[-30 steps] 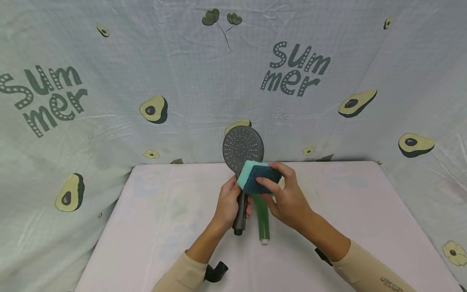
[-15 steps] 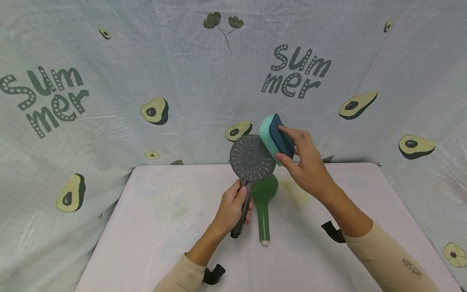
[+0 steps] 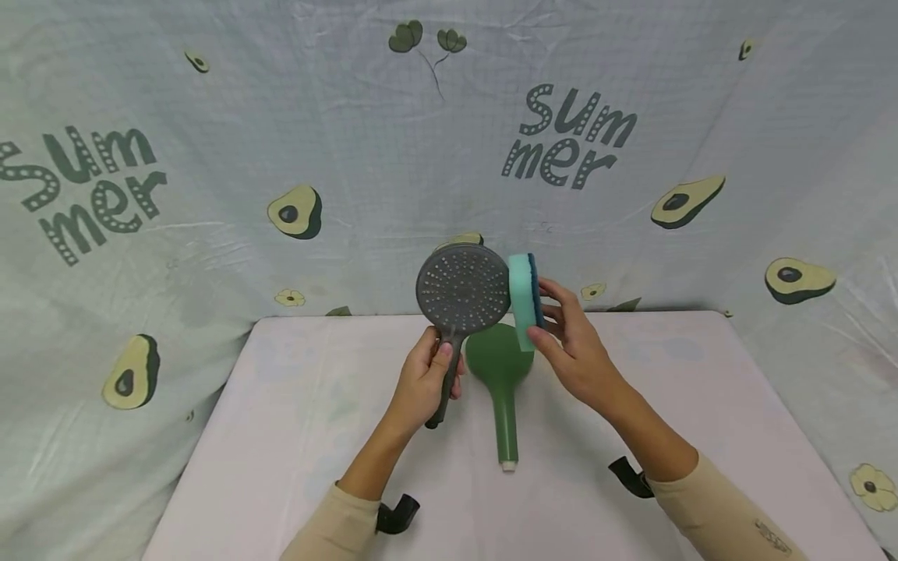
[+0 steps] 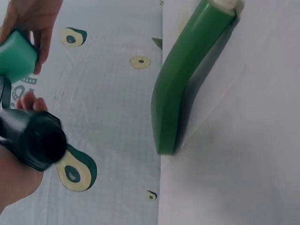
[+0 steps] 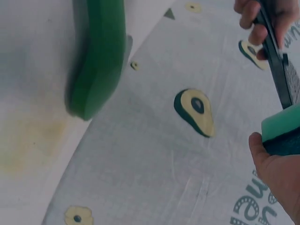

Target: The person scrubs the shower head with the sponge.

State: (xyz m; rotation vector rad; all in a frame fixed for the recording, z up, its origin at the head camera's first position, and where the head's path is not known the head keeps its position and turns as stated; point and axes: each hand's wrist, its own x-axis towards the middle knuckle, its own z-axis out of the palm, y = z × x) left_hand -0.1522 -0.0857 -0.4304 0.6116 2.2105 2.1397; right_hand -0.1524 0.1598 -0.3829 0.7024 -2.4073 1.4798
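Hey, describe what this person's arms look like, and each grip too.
The left sleeve and right sleeve are beige; the right one bears a small dark marking, too blurred to read. A curved black piece juts out beside each sleeve's end. The left grip and right grip are bare, without gloves.

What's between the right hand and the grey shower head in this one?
The sponge, as the head view shows: its light green side faces the grey shower head, its dark blue side the right hand.
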